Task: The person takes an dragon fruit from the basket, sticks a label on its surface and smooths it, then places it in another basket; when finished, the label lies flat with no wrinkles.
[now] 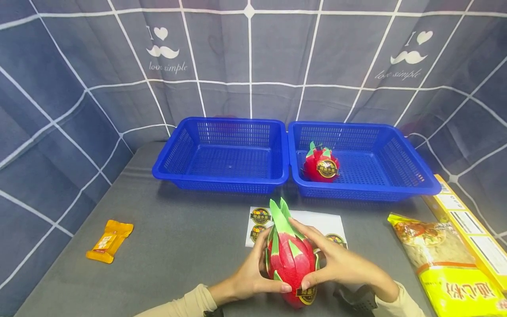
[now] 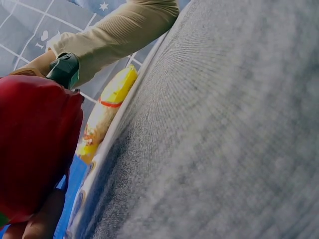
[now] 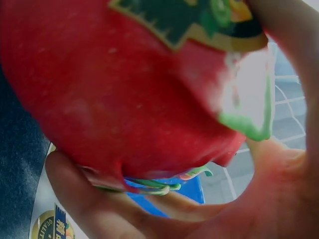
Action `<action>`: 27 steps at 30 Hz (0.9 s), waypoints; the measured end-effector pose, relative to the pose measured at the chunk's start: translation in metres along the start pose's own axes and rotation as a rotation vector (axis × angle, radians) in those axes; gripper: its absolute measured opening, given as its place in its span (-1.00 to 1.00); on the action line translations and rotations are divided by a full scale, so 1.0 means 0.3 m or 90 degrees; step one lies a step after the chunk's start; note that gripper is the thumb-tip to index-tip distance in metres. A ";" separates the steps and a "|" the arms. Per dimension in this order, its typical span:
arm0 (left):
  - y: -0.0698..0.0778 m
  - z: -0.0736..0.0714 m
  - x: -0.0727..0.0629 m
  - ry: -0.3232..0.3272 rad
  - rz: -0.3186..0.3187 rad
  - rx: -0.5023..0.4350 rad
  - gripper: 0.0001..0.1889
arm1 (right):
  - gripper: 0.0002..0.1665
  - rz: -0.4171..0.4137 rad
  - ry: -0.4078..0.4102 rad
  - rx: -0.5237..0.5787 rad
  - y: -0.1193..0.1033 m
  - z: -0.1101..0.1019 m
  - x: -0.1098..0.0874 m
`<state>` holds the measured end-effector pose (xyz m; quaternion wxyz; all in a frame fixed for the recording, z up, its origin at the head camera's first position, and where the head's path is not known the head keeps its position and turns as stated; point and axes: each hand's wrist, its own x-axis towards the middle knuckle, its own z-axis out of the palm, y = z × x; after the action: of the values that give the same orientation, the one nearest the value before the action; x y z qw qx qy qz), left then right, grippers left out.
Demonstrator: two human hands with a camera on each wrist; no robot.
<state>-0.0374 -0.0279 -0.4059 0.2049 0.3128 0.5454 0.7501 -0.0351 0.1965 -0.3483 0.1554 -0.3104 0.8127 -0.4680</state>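
Both hands grip a red dragon fruit (image 1: 291,259) with green-tipped scales, in front of me near the table's front edge. My left hand (image 1: 249,277) curls round its left side, thumb on the lower front. On the other side my right hand (image 1: 336,259) holds it, the thumb beside a black-and-gold round sticker (image 1: 306,296) low on the fruit. In the right wrist view the fingers (image 3: 94,209) wrap under the red skin (image 3: 114,99). Behind the fruit lies a white sticker sheet (image 1: 313,218) with several round labels, partly hidden by hands and fruit.
Two blue baskets stand side by side at the back: a left basket (image 1: 222,179) and a right basket (image 1: 372,189) holding another stickered dragon fruit (image 1: 317,165). An orange packet (image 1: 110,241) lies at left. A yellow noodle bag (image 1: 443,259) and a yellow box (image 1: 469,224) lie at right.
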 end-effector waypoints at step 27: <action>0.002 -0.015 -0.001 -0.012 -0.026 0.077 0.06 | -0.13 -0.046 0.019 -0.076 -0.015 0.006 -0.004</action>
<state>-0.0402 -0.0315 -0.4064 0.2058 0.3207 0.5939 0.7086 -0.0315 0.1945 -0.3453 0.1072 -0.3411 0.8299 -0.4284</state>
